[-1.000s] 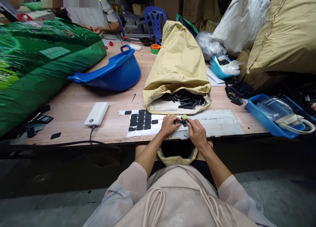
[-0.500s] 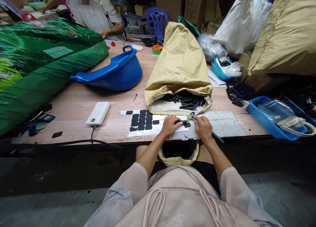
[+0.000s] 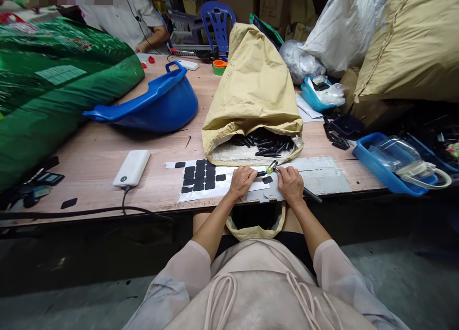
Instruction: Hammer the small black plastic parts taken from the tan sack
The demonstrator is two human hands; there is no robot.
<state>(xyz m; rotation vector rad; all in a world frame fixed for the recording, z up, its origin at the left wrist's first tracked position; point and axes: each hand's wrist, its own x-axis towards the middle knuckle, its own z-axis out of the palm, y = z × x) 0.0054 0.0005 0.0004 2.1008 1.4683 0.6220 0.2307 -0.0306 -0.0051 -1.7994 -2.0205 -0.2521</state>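
Observation:
My left hand (image 3: pixel 243 181) is closed on a slim black tube-like part (image 3: pixel 262 173), whose end points to the right. Closed round the black handle of a small mallet (image 3: pixel 271 167) is my right hand (image 3: pixel 290 182). The mallet's head, with a yellowish end, is close to the tip of the black part; whether they touch I cannot tell. Beneath both hands lies a grey board (image 3: pixel 324 174). A white sheet (image 3: pixel 172 165) with rows of black rounded squares lies left of my left hand. One loose black square (image 3: pixel 267 180) sits between the hands.
Behind the hands a tan sack (image 3: pixel 256 86) gapes open, with black parts (image 3: pixel 270 144) inside. To the left are a white power bank (image 3: pixel 132 168), a blue basin (image 3: pixel 161 105) and a green bag (image 3: pixel 71 91). A blue tray (image 3: pixel 376 170) stands right. A co-worker's arm (image 3: pixel 154 38) shows far left.
The whole view has shifted slightly, so things appear further left. The mallet's head has tilted a little beside the black part. Both hands keep their holds.

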